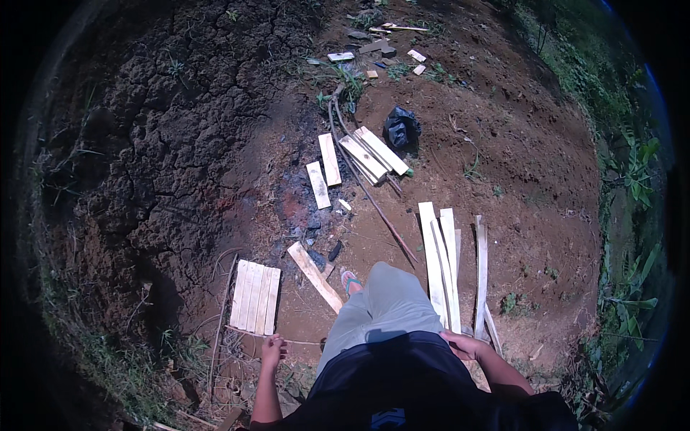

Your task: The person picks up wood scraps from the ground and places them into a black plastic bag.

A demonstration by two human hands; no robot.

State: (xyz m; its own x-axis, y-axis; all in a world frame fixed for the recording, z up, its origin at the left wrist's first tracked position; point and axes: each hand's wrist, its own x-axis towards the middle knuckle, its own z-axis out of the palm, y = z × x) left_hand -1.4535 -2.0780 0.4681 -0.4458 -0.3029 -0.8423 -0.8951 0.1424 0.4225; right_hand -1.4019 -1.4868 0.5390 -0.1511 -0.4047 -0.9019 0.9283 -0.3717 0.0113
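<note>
No words or numbers can be read; a pale angular emblem [388, 418] stands on the dark shirt [402, 377], between the left fingers [281, 348] and the right fingers [453, 336], nearer the body.

At lower left, a row of slats [254, 297] lies before my left hand [273, 352]; long planks [433, 262] lie right of centre.

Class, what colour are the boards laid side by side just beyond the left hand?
Pale cream; the boards show best in the head view.
</note>
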